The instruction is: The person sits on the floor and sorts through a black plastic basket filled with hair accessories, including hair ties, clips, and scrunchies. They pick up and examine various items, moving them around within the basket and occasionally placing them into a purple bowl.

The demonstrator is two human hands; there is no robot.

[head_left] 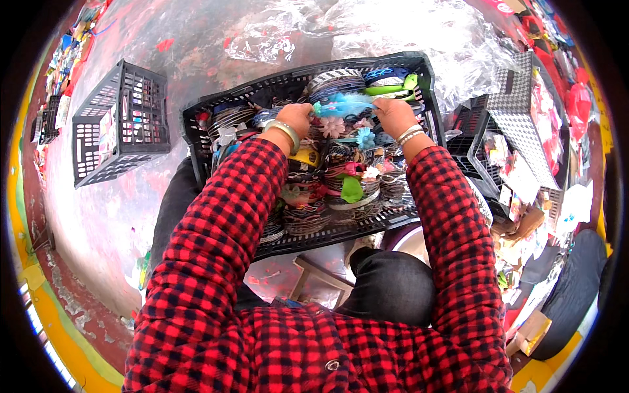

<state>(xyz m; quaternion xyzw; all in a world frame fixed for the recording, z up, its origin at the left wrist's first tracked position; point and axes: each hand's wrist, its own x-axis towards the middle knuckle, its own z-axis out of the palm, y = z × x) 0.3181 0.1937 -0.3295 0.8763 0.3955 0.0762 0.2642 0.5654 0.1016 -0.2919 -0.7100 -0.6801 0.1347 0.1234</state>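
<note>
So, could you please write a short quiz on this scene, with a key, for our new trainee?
1. Which colour is the frilly piece held between the left hand and the right hand, over the black plastic crate?
a) yellow
b) light blue
c) red

2. True or false: the right wrist is bare.

3. Fill in the gap: the red and black sleeves have a ____ pattern.

Key:
1. b
2. False; it wears bracelets.
3. checked
</note>
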